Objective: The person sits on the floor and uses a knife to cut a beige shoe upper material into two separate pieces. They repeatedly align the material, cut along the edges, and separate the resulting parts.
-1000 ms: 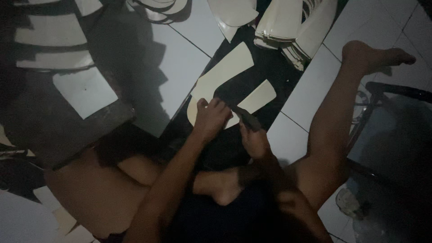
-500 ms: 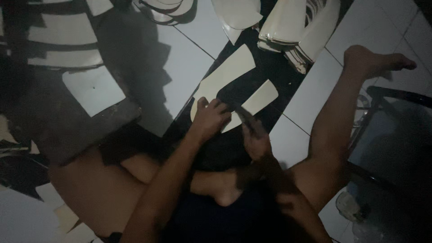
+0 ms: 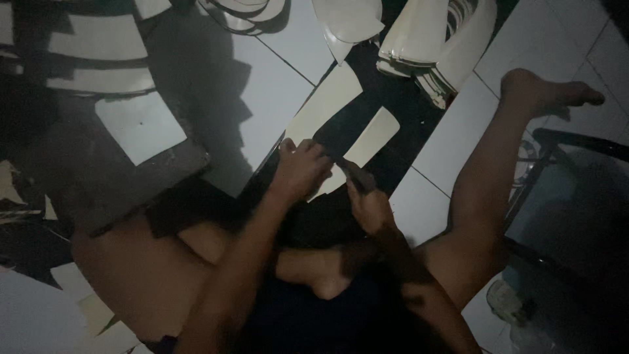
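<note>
I sit on a tiled floor in dim light. My left hand [image 3: 301, 169] presses flat on a cream sheet [image 3: 324, 105] that lies on a dark mat [image 3: 400, 111]; the sheet has a long dark gap down its middle. My right hand [image 3: 368, 204] is closed around a dark cutting tool [image 3: 354, 172] whose tip meets the sheet just right of my left hand. The tool's blade is too dark to make out.
Stacks of curved cream cut pieces [image 3: 439, 46] lie at the top right, more [image 3: 347, 19] at the top middle. A dark board [image 3: 105, 177] with a white square [image 3: 141, 128] lies left. My right leg [image 3: 504, 164] stretches right, beside a dark framed object [image 3: 576, 210].
The view has shifted slightly. My right hand with the tool has edged along the cut by a small amount; my left hand stays pressed on the sheet.
</note>
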